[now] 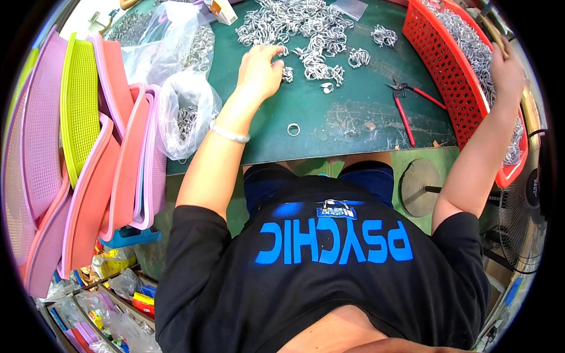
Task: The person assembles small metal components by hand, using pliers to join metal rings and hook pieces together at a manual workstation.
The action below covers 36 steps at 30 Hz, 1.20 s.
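My left hand (259,72) rests at the near-left edge of a heap of silver metal rings (318,26), with thumb and fingers apart and the fingertips down by the rings. Smaller ring clusters (359,57) lie to the right of it, and a single ring (293,129) lies nearer me on the green table (347,103). My right hand (507,73) is at the far right, beyond the side of a red perforated basket (435,70) full of similar metal pieces. Its fingers close round a thin brown stick (493,32), partly hidden by the hand.
Red-handled cutting pliers (403,100) lie open beside the basket. A clear plastic bag (185,112) with metal pieces stands left of my forearm. Stacked purple, green and coral baskets (82,117) crowd the left side. A black fan (524,212) stands at the right.
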Each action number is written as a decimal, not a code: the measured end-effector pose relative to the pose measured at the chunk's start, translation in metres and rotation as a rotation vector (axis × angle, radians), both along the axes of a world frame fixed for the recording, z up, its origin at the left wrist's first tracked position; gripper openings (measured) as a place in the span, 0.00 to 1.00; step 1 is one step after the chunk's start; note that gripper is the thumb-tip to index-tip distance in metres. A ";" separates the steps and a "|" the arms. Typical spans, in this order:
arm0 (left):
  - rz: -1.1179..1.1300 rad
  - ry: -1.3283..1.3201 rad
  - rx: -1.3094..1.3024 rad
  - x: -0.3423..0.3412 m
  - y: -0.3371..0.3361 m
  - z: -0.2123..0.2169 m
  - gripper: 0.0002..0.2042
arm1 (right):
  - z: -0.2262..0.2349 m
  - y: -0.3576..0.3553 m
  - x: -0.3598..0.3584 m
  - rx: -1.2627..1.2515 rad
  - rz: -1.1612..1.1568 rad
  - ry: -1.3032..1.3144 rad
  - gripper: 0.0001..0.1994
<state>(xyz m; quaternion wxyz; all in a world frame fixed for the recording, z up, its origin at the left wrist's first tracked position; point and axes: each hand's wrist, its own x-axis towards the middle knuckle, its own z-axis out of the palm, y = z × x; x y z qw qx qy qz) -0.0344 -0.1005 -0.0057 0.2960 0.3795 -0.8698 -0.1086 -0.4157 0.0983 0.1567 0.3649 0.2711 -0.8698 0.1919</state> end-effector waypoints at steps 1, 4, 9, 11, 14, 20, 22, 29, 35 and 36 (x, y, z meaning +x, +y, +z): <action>0.001 -0.002 0.002 -0.006 -0.006 0.001 0.14 | -0.008 -0.006 0.013 -0.024 0.187 0.026 0.21; -0.101 -0.083 -0.007 -0.026 -0.026 0.000 0.13 | -0.035 -0.025 0.064 -0.049 0.507 0.042 0.18; -0.099 -0.385 -0.118 -0.040 -0.029 0.013 0.11 | -0.071 -0.045 0.118 -0.029 0.926 -0.131 0.14; -0.123 -0.425 -0.036 -0.034 -0.031 0.020 0.10 | -0.077 -0.045 0.134 0.002 1.005 -0.188 0.13; -0.125 -0.286 0.162 -0.028 -0.032 0.029 0.10 | -0.090 -0.044 0.146 0.043 1.102 -0.409 0.13; -0.351 0.500 1.059 -0.012 -0.025 0.048 0.07 | -0.113 -0.065 0.176 0.049 1.308 -0.635 0.15; -0.417 0.539 1.143 -0.007 -0.013 0.056 0.07 | -0.113 -0.069 0.188 -0.029 1.353 -0.805 0.16; -0.585 0.621 1.397 -0.003 0.029 0.062 0.08 | -0.112 -0.073 0.205 -0.232 1.566 -1.151 0.13; -0.507 0.635 1.382 -0.002 0.055 0.057 0.08 | -0.113 -0.062 0.206 -0.219 1.513 -1.244 0.09; -0.487 0.643 1.333 -0.003 0.057 0.057 0.08 | -0.113 -0.060 0.207 -0.210 1.499 -1.254 0.08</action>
